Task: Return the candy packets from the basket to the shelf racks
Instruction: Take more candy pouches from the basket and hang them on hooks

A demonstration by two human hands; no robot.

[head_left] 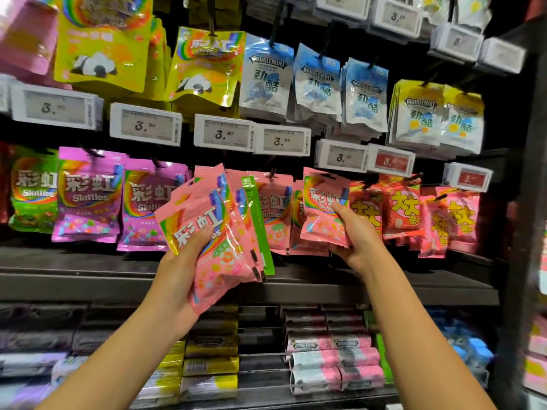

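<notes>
The left hand (183,261) grips a fanned stack of pink candy packets (213,232), thumb curled across the front of the top one and fingers hidden behind; a green packet (257,226) shows edge-on at the right side of the fan. The stack tilts to the right and its upper corners overlap the hanging row behind. The right hand (355,232) holds a single pink packet (324,208) upright by its lower right side, thumb on the front, fingers wrapped behind, up against the pink packets already on the peg (275,208).

That row is crowded — purple packets (88,196) and a green-fronted packet (32,196) hang to the left, red and orange packets (399,208) to the right, edges touching or overlapping. The open room lies below the hanging packets: a dark shelf ledge (88,279) runs across the picture, bare along its front edge between the two forearms.

Above, a line of white price tags (145,125) separates this row from yellow panda packets (103,48) and blue-and-white mint pouches (266,78), also on pegs. Under the ledge, wire racks (260,377) hold boxes of gum (211,365) in rows — yellow at the middle, pink and white to the right, blurred purple ones to the left. A dark upright post (529,202) closes the right side. The basket is not in view.
</notes>
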